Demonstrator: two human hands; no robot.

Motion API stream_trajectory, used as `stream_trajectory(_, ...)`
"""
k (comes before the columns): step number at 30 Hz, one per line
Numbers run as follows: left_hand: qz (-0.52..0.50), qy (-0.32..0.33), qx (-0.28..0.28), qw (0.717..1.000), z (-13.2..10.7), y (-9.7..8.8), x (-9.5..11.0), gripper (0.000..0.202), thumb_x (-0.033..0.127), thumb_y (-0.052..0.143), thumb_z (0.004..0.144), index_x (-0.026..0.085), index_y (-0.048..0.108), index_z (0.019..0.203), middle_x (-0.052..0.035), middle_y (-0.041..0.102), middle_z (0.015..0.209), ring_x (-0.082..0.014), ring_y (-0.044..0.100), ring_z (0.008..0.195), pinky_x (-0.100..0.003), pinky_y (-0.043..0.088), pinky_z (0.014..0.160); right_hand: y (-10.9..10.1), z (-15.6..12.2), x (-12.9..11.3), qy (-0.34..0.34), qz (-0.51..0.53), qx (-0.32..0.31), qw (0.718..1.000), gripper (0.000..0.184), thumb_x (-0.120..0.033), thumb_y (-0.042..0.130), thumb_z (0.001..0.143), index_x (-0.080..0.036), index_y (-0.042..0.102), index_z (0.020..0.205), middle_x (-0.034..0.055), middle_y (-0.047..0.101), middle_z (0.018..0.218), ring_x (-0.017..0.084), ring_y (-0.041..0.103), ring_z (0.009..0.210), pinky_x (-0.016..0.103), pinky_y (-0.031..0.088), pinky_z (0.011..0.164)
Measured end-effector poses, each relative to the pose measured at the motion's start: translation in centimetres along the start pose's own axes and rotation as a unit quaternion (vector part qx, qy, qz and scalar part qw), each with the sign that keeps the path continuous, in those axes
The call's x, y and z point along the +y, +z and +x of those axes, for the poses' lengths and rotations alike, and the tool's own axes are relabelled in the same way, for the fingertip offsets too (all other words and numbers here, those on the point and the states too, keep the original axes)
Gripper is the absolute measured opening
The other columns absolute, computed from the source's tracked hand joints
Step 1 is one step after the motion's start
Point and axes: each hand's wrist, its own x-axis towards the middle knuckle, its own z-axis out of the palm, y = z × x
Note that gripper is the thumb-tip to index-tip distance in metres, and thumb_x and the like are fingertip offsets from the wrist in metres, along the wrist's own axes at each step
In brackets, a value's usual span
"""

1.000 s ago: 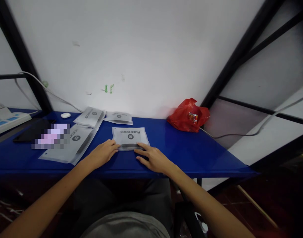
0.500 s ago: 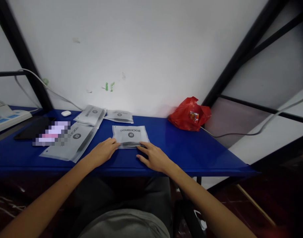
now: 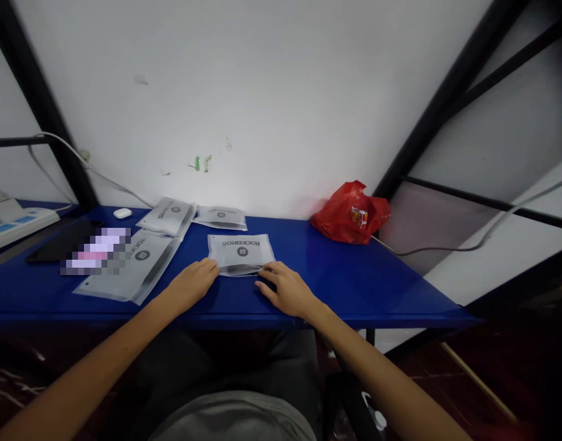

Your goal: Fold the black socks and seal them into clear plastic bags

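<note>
A frosted plastic zip bag [image 3: 253, 242] printed ROCKBROS lies flat on the blue table, its lettering upside down to me. The bag's near edge gapes a little, showing a dark slit. My left hand [image 3: 193, 283] is closed on the near left corner, fingertips at the edge and thumb mostly hidden. At the near right corner, the fingers of my right hand [image 3: 288, 289] rest on the bag. The right thumb is stretched out apart from them, over the table. Whatever is inside the bag does not show clearly.
Several similar bags lie to the left, including a large bag [image 3: 120, 278] and a smaller bag [image 3: 221, 215] by the wall. A phone [image 3: 95, 250], a white earbud case [image 3: 122, 213] and a power strip [image 3: 21, 220] are further left. A red plastic bag [image 3: 340, 214] sits back right.
The near edge of the zip bag gapes slightly wider. Both hands stay at its near corners, the left fingers drawn in a little at the left corner.
</note>
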Motion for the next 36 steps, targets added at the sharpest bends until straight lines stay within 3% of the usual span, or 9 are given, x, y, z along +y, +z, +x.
stream_trajectory(5, 0.043, 0.005, 0.009, 0.999, 0.2, 0.1, 0.0, 0.025, -0.002, 0.038, 0.081, 0.013, 0.057, 0.085, -0.0063, 0.059, 0.082, -0.0197, 0.055, 0.078, -0.03, 0.042, 0.067, 0.0, -0.1, 0.1, -0.001, 0.001, 0.018, 1.0, 0.027, -0.033, 0.044, 0.092, -0.019, 0.066, 0.098, 0.0085, 0.065, 0.099, 0.02, 0.059, 0.091, 0.032, 0.048, 0.077)
stream_trajectory(9, 0.027, -0.008, 0.055, 0.998, 0.4, -1.3, -0.1, 0.025, -0.001, 0.036, 0.083, 0.014, 0.055, 0.085, -0.0058, 0.058, 0.079, -0.02, 0.054, 0.078, -0.031, 0.042, 0.068, -1.0, 0.2, -0.5, 0.011, -0.019, 0.058, 0.998, 0.022, -0.034, 0.049, 0.089, -0.017, 0.063, 0.086, 0.0079, 0.066, 0.085, 0.02, 0.061, 0.079, 0.032, 0.047, 0.069)
stream_trajectory(13, -0.071, 0.001, 0.136, 0.988, 1.0, -3.8, -0.2, 0.022, 0.01, 0.033, 0.092, 0.015, 0.054, 0.087, -0.0049, 0.056, 0.081, -0.0179, 0.053, 0.077, -0.031, 0.044, 0.071, -2.6, 1.5, -1.6, -0.042, 0.001, 0.134, 0.99, 0.023, -0.033, 0.059, 0.083, -0.016, 0.059, 0.099, 0.0097, 0.066, 0.098, 0.023, 0.059, 0.091, 0.036, 0.047, 0.077)
stream_trajectory(17, -0.199, 0.007, 0.182, 0.963, 1.5, -5.3, 0.0, 0.023, 0.017, 0.031, 0.095, 0.017, 0.053, 0.089, -0.0033, 0.056, 0.083, -0.0153, 0.053, 0.078, -0.029, 0.044, 0.074, -3.6, 3.4, -2.1, -0.111, 0.047, 0.156, 0.98, 0.017, -0.022, 0.056, 0.085, -0.018, 0.059, 0.101, 0.0096, 0.065, 0.108, 0.022, 0.057, 0.099, 0.038, 0.045, 0.083)
stream_trajectory(21, -0.284, -0.022, 0.216, 0.934, 1.0, -4.8, -0.1, 0.021, 0.022, 0.036, 0.094, 0.019, 0.056, 0.091, -0.0021, 0.059, 0.086, -0.0138, 0.056, 0.081, -0.028, 0.046, 0.077, -3.6, 4.3, -1.9, -0.129, 0.085, 0.157, 0.975, 0.013, -0.019, 0.051, 0.087, -0.018, 0.062, 0.093, 0.0085, 0.066, 0.103, 0.02, 0.058, 0.094, 0.037, 0.047, 0.081)
stream_trajectory(25, -0.34, -0.098, 0.261, 0.898, 0.0, -3.7, -0.5, 0.016, 0.029, 0.05, 0.09, 0.02, 0.06, 0.097, -0.0005, 0.064, 0.085, -0.0129, 0.06, 0.077, -0.026, 0.048, 0.074, -3.3, 4.3, -1.8, -0.123, 0.113, 0.157, 0.973, 0.016, -0.02, 0.048, 0.089, -0.019, 0.064, 0.093, 0.0079, 0.066, 0.102, 0.019, 0.059, 0.094, 0.037, 0.048, 0.082)
stream_trajectory(33, -0.446, -0.18, 0.307, 0.821, -0.1, -2.2, -0.6, 0.017, 0.035, 0.061, 0.08, 0.019, 0.066, 0.081, -0.0007, 0.068, 0.078, -0.0139, 0.062, 0.071, -0.026, 0.051, 0.069, -3.1, 4.0, -2.0, -0.106, 0.165, 0.199, 0.96, 0.015, -0.02, 0.05, 0.088, -0.02, 0.064, 0.091, 0.0069, 0.067, 0.103, 0.017, 0.059, 0.095, 0.037, 0.049, 0.084)
stream_trajectory(36, -0.439, -0.182, 0.309, 0.824, 0.0, -2.0, -0.4, 0.014, 0.031, 0.059, 0.082, 0.019, 0.065, 0.081, 0.0007, 0.067, 0.077, -0.0128, 0.061, 0.07, -0.024, 0.05, 0.068, -3.1, 3.9, -1.9, -0.099, 0.175, 0.198, 0.959, 0.012, -0.02, 0.052, 0.088, -0.019, 0.064, 0.089, 0.0066, 0.067, 0.101, 0.017, 0.06, 0.093, 0.035, 0.05, 0.084)
